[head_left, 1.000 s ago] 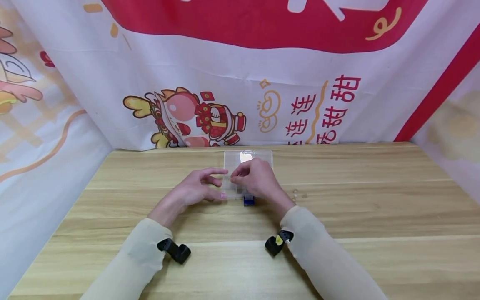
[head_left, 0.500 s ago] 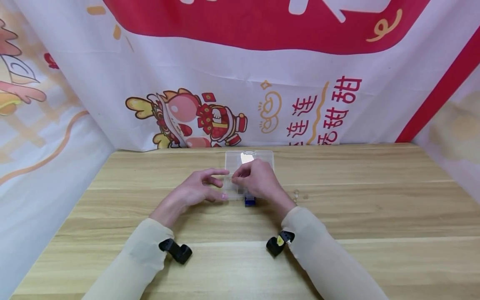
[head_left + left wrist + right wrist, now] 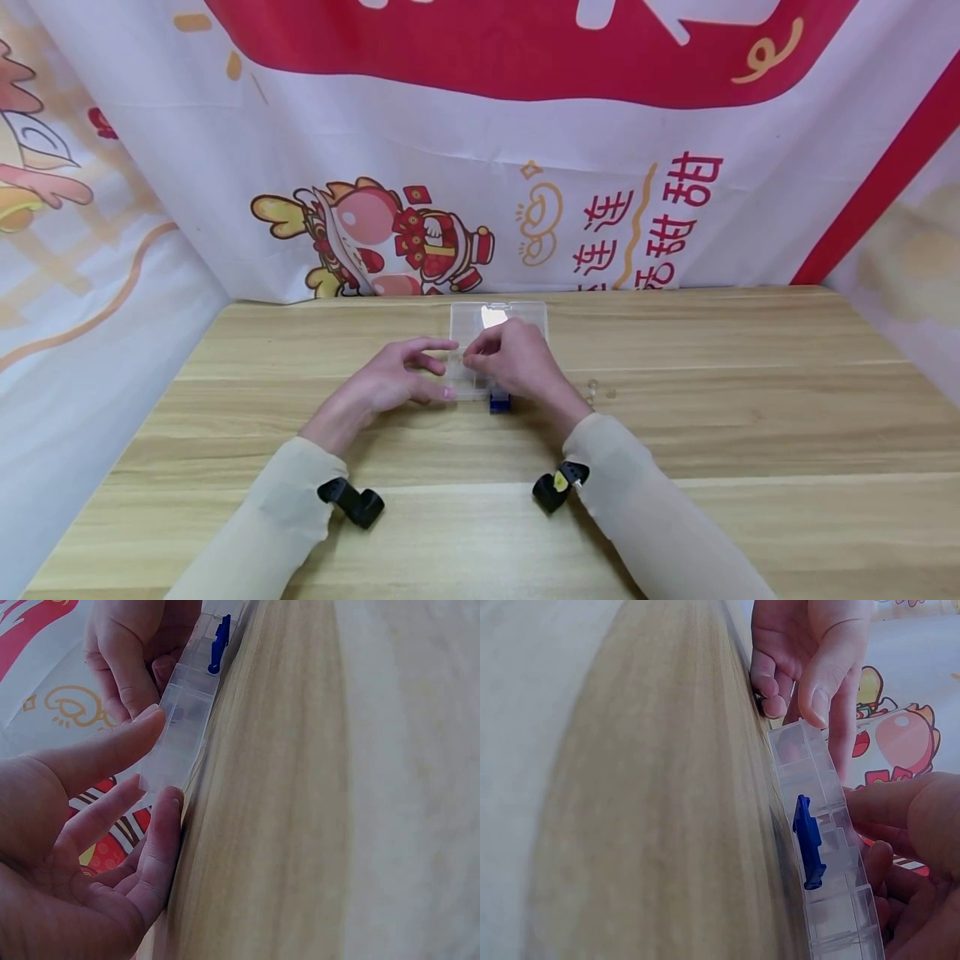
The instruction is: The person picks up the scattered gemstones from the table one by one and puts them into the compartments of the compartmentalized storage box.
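clear box [image 3: 498,318] between both hands' grip, touching

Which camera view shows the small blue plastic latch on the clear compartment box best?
The right wrist view: the small blue plastic latch stands large and unblocked on the front edge of the clear compartment box. The left wrist view shows it smaller, farther off. The head view shows only a blue speck below the right hand.

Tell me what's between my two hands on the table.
The head view shows the near end of the clear box between the left hand and right hand; both touch it, and its blue latch faces you.
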`<action>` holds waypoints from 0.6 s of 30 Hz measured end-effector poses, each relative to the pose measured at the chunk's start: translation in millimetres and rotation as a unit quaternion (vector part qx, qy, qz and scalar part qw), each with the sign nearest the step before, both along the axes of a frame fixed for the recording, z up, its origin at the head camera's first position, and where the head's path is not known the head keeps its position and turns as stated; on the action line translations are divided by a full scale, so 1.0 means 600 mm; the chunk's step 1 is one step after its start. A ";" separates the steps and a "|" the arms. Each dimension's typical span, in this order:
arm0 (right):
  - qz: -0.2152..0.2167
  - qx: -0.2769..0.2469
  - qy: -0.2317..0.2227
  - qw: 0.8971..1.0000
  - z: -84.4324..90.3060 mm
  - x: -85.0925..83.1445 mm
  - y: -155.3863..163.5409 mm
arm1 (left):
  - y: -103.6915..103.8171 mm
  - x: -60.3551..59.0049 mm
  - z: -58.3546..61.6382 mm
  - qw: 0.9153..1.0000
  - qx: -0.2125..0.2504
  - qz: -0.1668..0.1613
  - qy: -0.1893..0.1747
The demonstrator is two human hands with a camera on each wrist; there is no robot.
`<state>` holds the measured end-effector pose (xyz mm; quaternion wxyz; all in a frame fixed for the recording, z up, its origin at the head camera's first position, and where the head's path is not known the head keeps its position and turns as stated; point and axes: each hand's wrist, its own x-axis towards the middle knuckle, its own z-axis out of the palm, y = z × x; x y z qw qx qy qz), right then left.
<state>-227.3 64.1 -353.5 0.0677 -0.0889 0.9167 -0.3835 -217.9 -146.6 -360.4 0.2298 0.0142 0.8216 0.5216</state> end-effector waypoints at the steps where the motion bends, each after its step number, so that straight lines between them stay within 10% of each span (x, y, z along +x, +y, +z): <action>1: 0.001 0.001 0.000 1.000 0.000 0.000 0.000 | 0.000 0.000 0.000 1.000 0.000 0.000 0.000; 18: 0.007 0.004 0.009 1.000 -0.001 0.000 0.002 | 0.000 0.000 -0.001 1.000 0.002 -0.002 0.004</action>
